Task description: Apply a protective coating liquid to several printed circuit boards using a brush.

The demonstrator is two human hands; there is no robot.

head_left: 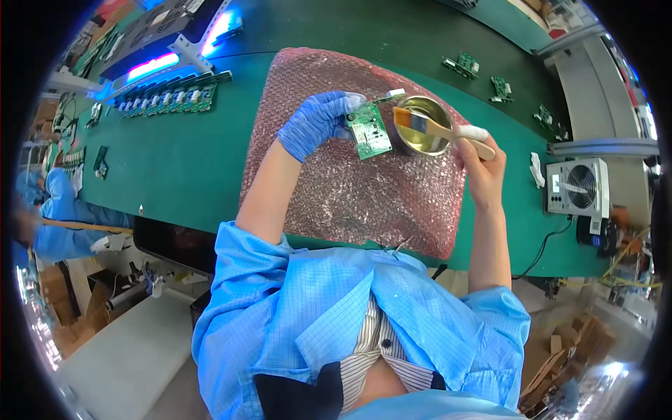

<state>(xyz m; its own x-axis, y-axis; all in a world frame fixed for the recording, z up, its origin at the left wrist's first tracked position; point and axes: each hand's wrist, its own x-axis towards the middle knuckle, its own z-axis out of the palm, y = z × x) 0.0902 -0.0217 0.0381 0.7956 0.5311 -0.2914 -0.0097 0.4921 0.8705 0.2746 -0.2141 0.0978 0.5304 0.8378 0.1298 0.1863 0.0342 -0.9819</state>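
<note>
Hands (313,126) hold 1 white-marked circuit board (371,136), 1 brush (438,130).

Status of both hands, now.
Left hand, blue-gloved: closed, holding a green rectangular circuit board.
Right hand: closed, holding a flat, pale-wooden-handled brush with orange-brown bristles.

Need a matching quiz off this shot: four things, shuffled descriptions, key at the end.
1. Brush
2. Circuit board
3. Bowl
4. Bubble wrap

A. Round, yellowish inside
B. In the blue-gloved left hand
C. Pinkish-red, spread on the green table
D. In the right hand

Pairs: 1-D, 2-B, 3-A, 4-C
</note>
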